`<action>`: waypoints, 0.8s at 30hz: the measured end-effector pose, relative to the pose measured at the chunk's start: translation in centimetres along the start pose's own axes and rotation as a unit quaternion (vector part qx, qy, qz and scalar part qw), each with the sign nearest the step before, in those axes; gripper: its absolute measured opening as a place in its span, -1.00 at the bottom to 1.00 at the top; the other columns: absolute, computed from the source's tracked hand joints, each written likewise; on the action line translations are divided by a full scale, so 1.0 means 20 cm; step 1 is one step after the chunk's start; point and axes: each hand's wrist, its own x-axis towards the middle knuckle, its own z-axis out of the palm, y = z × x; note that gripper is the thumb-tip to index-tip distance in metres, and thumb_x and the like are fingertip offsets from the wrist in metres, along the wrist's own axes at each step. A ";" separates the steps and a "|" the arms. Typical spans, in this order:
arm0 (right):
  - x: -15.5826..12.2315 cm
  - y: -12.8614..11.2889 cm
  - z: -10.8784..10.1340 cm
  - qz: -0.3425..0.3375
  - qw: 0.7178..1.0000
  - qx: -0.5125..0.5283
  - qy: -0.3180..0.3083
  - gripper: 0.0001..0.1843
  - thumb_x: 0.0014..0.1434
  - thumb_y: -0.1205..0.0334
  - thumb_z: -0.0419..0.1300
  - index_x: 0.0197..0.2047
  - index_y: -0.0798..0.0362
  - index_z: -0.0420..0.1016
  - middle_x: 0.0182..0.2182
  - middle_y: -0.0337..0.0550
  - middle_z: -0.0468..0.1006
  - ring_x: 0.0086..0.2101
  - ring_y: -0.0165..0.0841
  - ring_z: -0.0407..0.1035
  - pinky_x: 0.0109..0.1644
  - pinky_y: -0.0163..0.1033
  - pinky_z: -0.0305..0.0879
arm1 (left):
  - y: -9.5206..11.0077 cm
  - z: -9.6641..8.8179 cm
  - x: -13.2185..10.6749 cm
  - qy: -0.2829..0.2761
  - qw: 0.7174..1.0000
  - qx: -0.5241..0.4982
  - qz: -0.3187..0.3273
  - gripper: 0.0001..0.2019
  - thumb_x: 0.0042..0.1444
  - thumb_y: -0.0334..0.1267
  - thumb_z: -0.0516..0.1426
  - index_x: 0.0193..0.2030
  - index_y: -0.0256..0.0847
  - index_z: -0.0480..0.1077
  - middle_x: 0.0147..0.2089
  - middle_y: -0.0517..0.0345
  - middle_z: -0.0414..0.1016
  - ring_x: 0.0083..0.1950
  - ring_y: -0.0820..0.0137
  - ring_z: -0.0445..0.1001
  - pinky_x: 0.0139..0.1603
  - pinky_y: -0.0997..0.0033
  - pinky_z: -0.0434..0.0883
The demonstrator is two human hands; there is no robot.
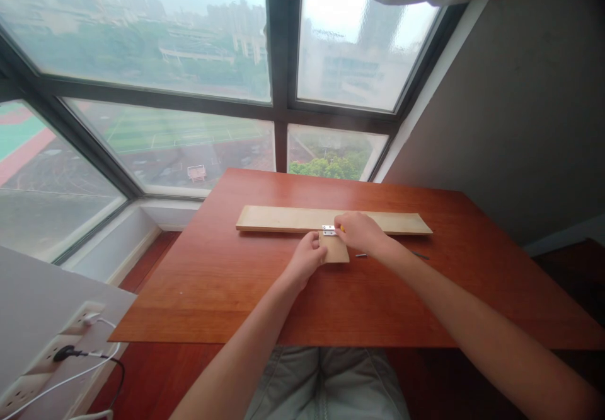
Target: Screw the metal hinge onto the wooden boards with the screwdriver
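A long pale wooden board lies crosswise on the table. A small wooden piece sits against its near edge, and a silver metal hinge with screw holes spans the joint between them. My left hand grips the small piece by its left side, thumb on top. My right hand is closed at the right end of the hinge, its fingers around a small yellow object. Most of that object is hidden by the hand, so its kind does not show.
The reddish-brown table stands by large windows. A short metal bit and a thin dark rod lie near my right forearm. At lower left, a wall socket strip has plugged-in cables.
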 end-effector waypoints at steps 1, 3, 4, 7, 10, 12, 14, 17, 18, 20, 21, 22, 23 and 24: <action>0.00 0.00 0.00 -0.006 1.000 -0.002 0.001 -0.78 0.21 0.28 0.05 -0.28 -0.01 0.54 -0.27 -0.10 0.61 -0.27 -0.28 0.42 -0.33 -0.26 0.07 | 0.00 0.00 0.00 0.000 1.000 -0.001 0.001 -0.67 -0.03 -0.52 0.14 -0.08 -0.27 0.30 -0.25 0.03 0.58 -0.34 0.41 0.56 -0.34 0.51 0.42; 0.00 0.00 -0.01 -0.025 1.000 -0.001 0.001 -0.78 0.17 0.33 0.06 -0.26 -0.04 0.54 -0.23 -0.15 0.60 -0.26 -0.30 0.42 -0.33 -0.26 0.05 | 0.00 0.00 0.00 0.000 1.000 -0.002 0.002 -0.67 -0.04 -0.52 0.13 -0.09 -0.27 0.29 -0.28 0.05 0.58 -0.36 0.42 0.55 -0.36 0.52 0.41; 0.00 0.00 -0.01 -0.035 0.999 0.000 0.000 -0.78 0.15 0.35 0.07 -0.25 -0.06 0.54 -0.22 -0.18 0.60 -0.26 -0.31 0.42 -0.33 -0.27 0.04 | 0.00 0.00 0.00 -0.002 1.000 -0.002 0.002 -0.67 -0.04 -0.53 0.13 -0.09 -0.27 0.29 -0.29 0.06 0.57 -0.37 0.42 0.54 -0.37 0.53 0.41; -0.01 0.00 -0.03 -0.056 0.998 0.004 -0.002 -0.76 0.11 0.38 0.09 -0.24 -0.07 0.54 -0.20 -0.22 0.59 -0.27 -0.33 0.41 -0.34 -0.27 0.02 | 0.00 0.00 0.00 -0.004 1.000 -0.001 0.001 -0.66 -0.06 -0.53 0.13 -0.10 -0.26 0.29 -0.31 0.08 0.56 -0.39 0.44 0.53 -0.38 0.54 0.40; -0.02 0.01 -0.03 -0.062 0.998 0.010 0.001 -0.76 0.10 0.39 0.09 -0.25 -0.06 0.54 -0.21 -0.22 0.59 -0.28 -0.33 0.40 -0.33 -0.27 0.03 | 0.00 0.00 -0.01 -0.004 1.000 -0.004 0.001 -0.66 -0.06 -0.51 0.14 -0.10 -0.26 0.29 -0.30 0.07 0.56 -0.37 0.42 0.54 -0.37 0.52 0.41; -0.02 0.02 -0.02 -0.060 0.998 0.017 0.006 -0.76 0.11 0.38 0.08 -0.25 -0.05 0.54 -0.22 -0.22 0.59 -0.27 -0.33 0.40 -0.32 -0.27 0.04 | 0.01 0.00 -0.01 -0.004 1.000 -0.005 0.001 -0.66 -0.06 -0.50 0.16 -0.10 -0.26 0.30 -0.29 0.06 0.57 -0.36 0.41 0.54 -0.36 0.51 0.42; -0.02 0.02 -0.02 -0.058 0.998 0.023 0.011 -0.76 0.12 0.38 0.07 -0.25 -0.05 0.54 -0.22 -0.21 0.59 -0.27 -0.33 0.40 -0.31 -0.27 0.04 | 0.01 0.00 -0.01 -0.004 1.000 -0.006 0.000 -0.67 -0.06 -0.50 0.16 -0.10 -0.27 0.30 -0.28 0.06 0.57 -0.35 0.42 0.54 -0.36 0.52 0.42; -0.03 0.03 -0.01 -0.059 0.997 0.038 0.016 -0.75 0.12 0.39 0.07 -0.25 -0.05 0.55 -0.21 -0.20 0.60 -0.27 -0.32 0.41 -0.30 -0.28 0.06 | 0.01 0.01 -0.02 -0.002 1.000 -0.003 0.004 -0.67 -0.03 -0.49 0.15 -0.09 -0.27 0.30 -0.27 0.05 0.57 -0.35 0.43 0.54 -0.36 0.53 0.41; -0.02 0.03 -0.01 -0.061 0.997 0.045 0.017 -0.75 0.12 0.39 0.08 -0.25 -0.05 0.55 -0.22 -0.21 0.60 -0.26 -0.32 0.41 -0.30 -0.28 0.07 | 0.01 0.01 -0.02 -0.001 1.000 -0.002 0.006 -0.67 -0.03 -0.49 0.15 -0.08 -0.27 0.30 -0.27 0.06 0.57 -0.34 0.43 0.54 -0.36 0.53 0.41; -0.02 0.03 -0.01 -0.063 0.996 0.063 0.019 -0.75 0.10 0.41 0.10 -0.26 -0.05 0.56 -0.22 -0.24 0.61 -0.25 -0.34 0.42 -0.28 -0.30 0.11 | 0.00 0.00 -0.01 -0.001 1.000 0.002 0.011 -0.67 -0.03 -0.49 0.14 -0.08 -0.27 0.30 -0.28 0.06 0.57 -0.34 0.42 0.54 -0.35 0.53 0.41; -0.01 0.04 -0.01 -0.063 0.995 0.073 0.020 -0.75 0.09 0.42 0.10 -0.27 -0.05 0.56 -0.23 -0.25 0.61 -0.25 -0.35 0.43 -0.27 -0.31 0.13 | 0.00 0.00 -0.01 -0.002 1.000 0.003 0.012 -0.67 -0.03 -0.49 0.15 -0.08 -0.27 0.30 -0.28 0.07 0.57 -0.34 0.41 0.54 -0.36 0.53 0.40; -0.01 0.04 -0.01 -0.061 0.994 0.083 0.022 -0.74 0.08 0.43 0.11 -0.27 -0.05 0.56 -0.24 -0.26 0.62 -0.25 -0.36 0.43 -0.26 -0.33 0.14 | 0.00 0.00 -0.01 -0.002 1.000 0.004 0.013 -0.67 -0.03 -0.48 0.15 -0.07 -0.26 0.30 -0.27 0.07 0.57 -0.34 0.41 0.55 -0.36 0.53 0.40; -0.01 0.04 -0.01 -0.057 0.994 0.092 0.025 -0.74 0.07 0.44 0.11 -0.28 -0.05 0.56 -0.25 -0.27 0.62 -0.26 -0.37 0.43 -0.26 -0.33 0.16 | 0.00 0.00 -0.01 -0.004 1.000 0.004 0.013 -0.67 -0.03 -0.48 0.15 -0.07 -0.26 0.30 -0.27 0.07 0.57 -0.33 0.41 0.55 -0.36 0.54 0.39; 0.00 0.04 -0.01 -0.054 0.993 0.100 0.028 -0.74 0.06 0.45 0.12 -0.28 -0.04 0.56 -0.27 -0.27 0.62 -0.26 -0.37 0.44 -0.25 -0.34 0.17 | 0.00 0.00 -0.01 -0.005 1.000 0.004 0.012 -0.67 -0.02 -0.48 0.15 -0.07 -0.26 0.30 -0.26 0.06 0.57 -0.33 0.41 0.55 -0.36 0.55 0.39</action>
